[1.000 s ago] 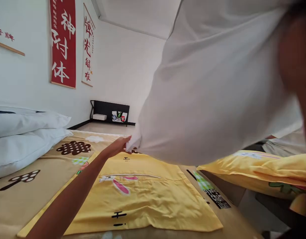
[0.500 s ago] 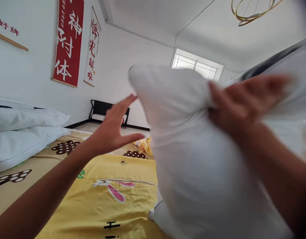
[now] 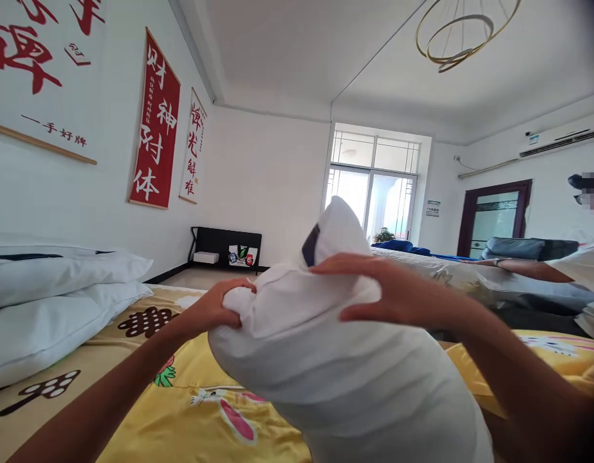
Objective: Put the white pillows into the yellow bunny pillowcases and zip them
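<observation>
A white pillow [image 3: 364, 386] stands bent on end in front of me, its top folded over. At the fold, my left hand [image 3: 224, 308] is closed on a bunched corner. My right hand [image 3: 388, 289] lies across the upper part of the pillow, slightly blurred, with thumb and fingers apart; its fingertips seem to touch the fabric. A pointed corner with a dark patch rises above the right fingers. Beneath the pillow is a yellow cloth [image 3: 200, 431] with a rabbit print.
Two stacked white pillows [image 3: 50, 328] lie at the left on a patterned bedspread [image 3: 98, 360]. To the right, a person [image 3: 581, 263] reaches over another white-covered surface [image 3: 436, 263]. A yellow printed bundle [image 3: 562, 360] is at the right. Behind stands a black bench [image 3: 219, 241].
My left hand has gone from open beside the pillow to gripping its corner. The right hand has shifted left across the pillow's top. The pillow has turned and sits lower; the view has shifted.
</observation>
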A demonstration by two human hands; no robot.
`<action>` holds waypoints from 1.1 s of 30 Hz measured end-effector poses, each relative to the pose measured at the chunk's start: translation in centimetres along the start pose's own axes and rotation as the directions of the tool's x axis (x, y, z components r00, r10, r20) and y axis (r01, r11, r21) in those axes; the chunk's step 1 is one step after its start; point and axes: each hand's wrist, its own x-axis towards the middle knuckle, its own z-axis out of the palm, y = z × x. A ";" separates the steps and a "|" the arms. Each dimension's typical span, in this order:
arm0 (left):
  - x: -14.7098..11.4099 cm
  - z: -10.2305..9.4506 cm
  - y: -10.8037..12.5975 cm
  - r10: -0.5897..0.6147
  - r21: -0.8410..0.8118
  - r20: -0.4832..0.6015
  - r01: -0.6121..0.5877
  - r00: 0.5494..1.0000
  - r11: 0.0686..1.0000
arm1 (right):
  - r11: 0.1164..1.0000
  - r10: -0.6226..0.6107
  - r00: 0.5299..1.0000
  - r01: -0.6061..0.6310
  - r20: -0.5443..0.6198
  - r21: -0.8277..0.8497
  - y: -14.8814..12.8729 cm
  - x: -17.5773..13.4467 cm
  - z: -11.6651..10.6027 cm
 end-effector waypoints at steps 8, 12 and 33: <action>-3.3 -2.0 1.3 -0.021 -0.115 0.140 0.037 0.990 0.993 | 0.707 0.526 0.847 -0.389 -0.072 0.590 5.9 3.2 1.4; -5.6 -3.2 0.0 -0.104 -0.010 -0.207 0.105 0.973 0.994 | 0.772 0.319 0.940 -0.333 0.124 0.542 4.3 5.2 6.5; 0.2 1.7 -2.1 -0.023 0.070 -0.704 0.102 0.710 0.992 | 0.884 0.467 0.754 -0.390 -0.463 0.257 -10.0 4.2 21.4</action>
